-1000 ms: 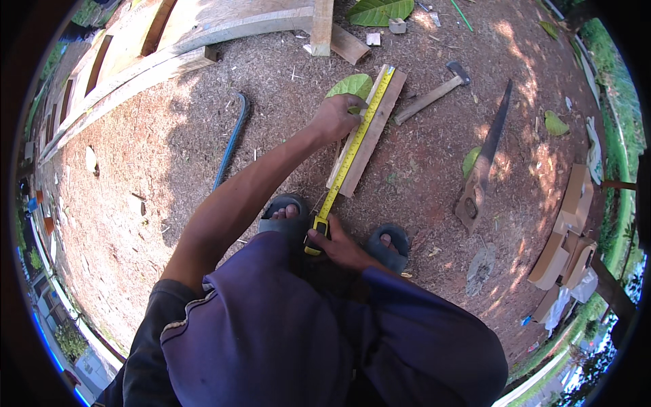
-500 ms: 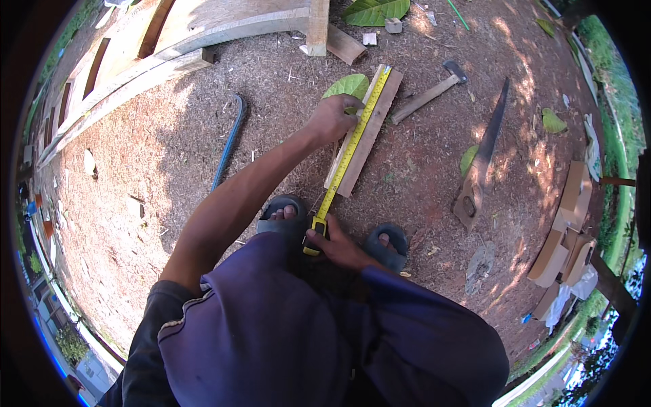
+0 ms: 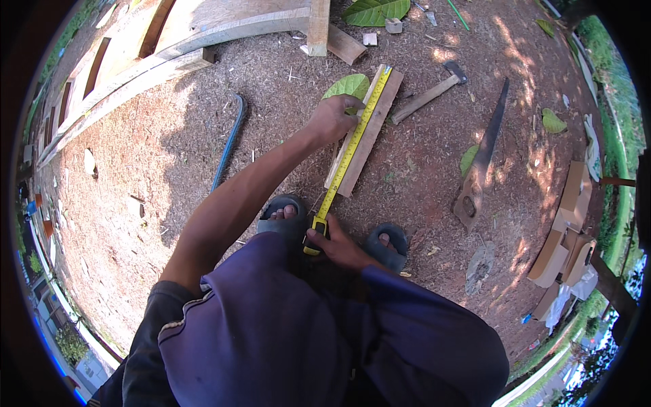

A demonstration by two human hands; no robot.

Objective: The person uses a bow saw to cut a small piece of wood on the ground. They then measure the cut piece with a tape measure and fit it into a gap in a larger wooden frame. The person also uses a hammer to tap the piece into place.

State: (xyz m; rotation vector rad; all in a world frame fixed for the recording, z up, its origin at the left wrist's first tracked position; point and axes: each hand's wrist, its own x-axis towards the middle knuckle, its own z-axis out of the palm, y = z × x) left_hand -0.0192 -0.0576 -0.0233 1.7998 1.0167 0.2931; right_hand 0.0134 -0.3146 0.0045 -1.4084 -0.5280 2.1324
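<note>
A short wooden plank [image 3: 380,125] lies on the ground in front of my feet. Along its length runs the yellow blade of a tape measure [image 3: 347,157], hooked at or near the plank's far end. My right hand [image 3: 339,245] is wrapped round the black and yellow case, just short of the plank's near end. With curled fingers, my left hand [image 3: 331,119] grips the plank's left side about midway, fingertips by the blade; its palm side is hidden. A green leaf [image 3: 349,86] lies just beyond that hand.
A hatchet [image 3: 427,97] and a handsaw [image 3: 480,159] lie to the right, a blue pry bar [image 3: 230,142] to the left. A wooden frame [image 3: 230,34] stands at the far left. Cardboard boxes [image 3: 563,230] sit at the right edge. My sandalled feet flank the tape case.
</note>
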